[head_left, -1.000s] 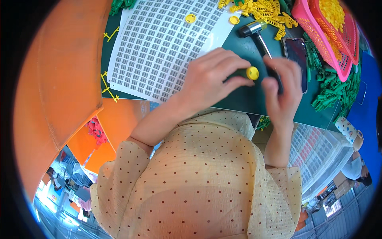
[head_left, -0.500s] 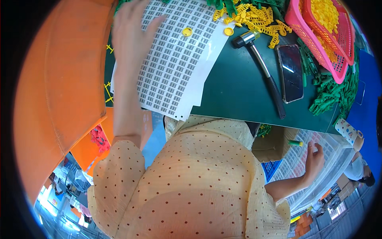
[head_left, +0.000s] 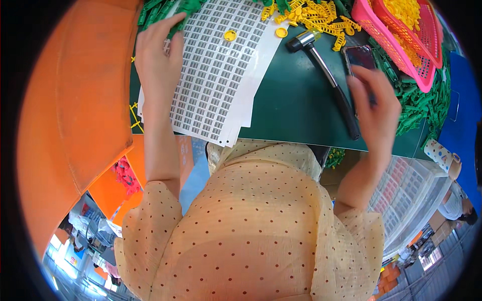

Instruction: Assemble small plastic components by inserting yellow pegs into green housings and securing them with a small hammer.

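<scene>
My left hand (head_left: pixel 159 52) reaches to the green plastic parts (head_left: pixel 156 14) at the far left, over the edge of a printed sticker sheet (head_left: pixel 208 83). Its thumb and index finger are spread, with the edge of a green part showing between them. My right hand (head_left: pixel 374 103), smeared by motion, hovers over a dark phone (head_left: pixel 360 56) at the right, fingers apart and no held thing visible. Left of the phone lies a hammer (head_left: pixel 329 80) with a black grip. Two round yellow caps, one cap (head_left: pixel 230 35) and another cap (head_left: pixel 281 32), lie on the sheets.
Yellow plastic parts (head_left: pixel 321 19) are heaped at the back. Pink baskets (head_left: pixel 389 52) with yellow pieces stand at the far right beside a green heap (head_left: pixel 427 103). A cardboard box (head_left: pixel 335 176) and clear plastic bins (head_left: pixel 404 188) sit below the green table (head_left: pixel 296 100).
My right hand has risen from beside the box to over the phone. A green piece with a yellow end, earlier beside that hand, is out of sight. My left hand has moved down-left.
</scene>
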The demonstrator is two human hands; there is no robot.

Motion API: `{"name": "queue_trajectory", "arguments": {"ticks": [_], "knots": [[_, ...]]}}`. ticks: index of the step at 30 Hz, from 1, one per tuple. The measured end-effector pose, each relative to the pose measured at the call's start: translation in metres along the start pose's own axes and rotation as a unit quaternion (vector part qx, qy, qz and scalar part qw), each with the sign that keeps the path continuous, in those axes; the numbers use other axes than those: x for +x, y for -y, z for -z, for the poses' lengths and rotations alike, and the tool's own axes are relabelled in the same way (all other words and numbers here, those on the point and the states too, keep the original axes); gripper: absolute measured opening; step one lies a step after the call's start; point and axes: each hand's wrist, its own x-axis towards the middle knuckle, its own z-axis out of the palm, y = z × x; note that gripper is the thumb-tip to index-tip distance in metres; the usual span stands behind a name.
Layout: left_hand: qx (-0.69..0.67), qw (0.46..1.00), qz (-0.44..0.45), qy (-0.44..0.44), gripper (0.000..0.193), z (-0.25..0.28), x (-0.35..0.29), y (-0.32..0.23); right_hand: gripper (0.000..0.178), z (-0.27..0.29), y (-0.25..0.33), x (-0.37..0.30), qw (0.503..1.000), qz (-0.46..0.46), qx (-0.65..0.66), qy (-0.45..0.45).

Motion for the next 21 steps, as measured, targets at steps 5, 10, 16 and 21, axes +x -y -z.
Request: {"name": "queue_trajectory", "arguments": {"ticks": [5, 10, 16, 21], "knots": [[-0.218, 0.964, 0.127, 0.084, 0.032, 0.002, -0.027, -0.055, 0.009, -0.047, 0.004, 0.044, 0.990, 0.136, -0.002, -0.025], [-0.232, 0.955, -0.029, 0.183, 0.031, -0.026, -0.055, -0.082, 0.015, -0.080, 0.015, 0.084, 0.976, 0.209, -0.065, -0.012], [-0.173, 0.973, -0.111, 0.109, 0.024, -0.044, -0.058, -0.082, 0.018, -0.102, 0.009, 0.094, 0.968, 0.224, -0.107, -0.040], [-0.132, 0.978, -0.097, 0.132, 0.024, -0.034, -0.063, -0.079, 0.015, -0.102, 0.007, 0.091, 0.971, 0.223, -0.080, -0.041]]}}
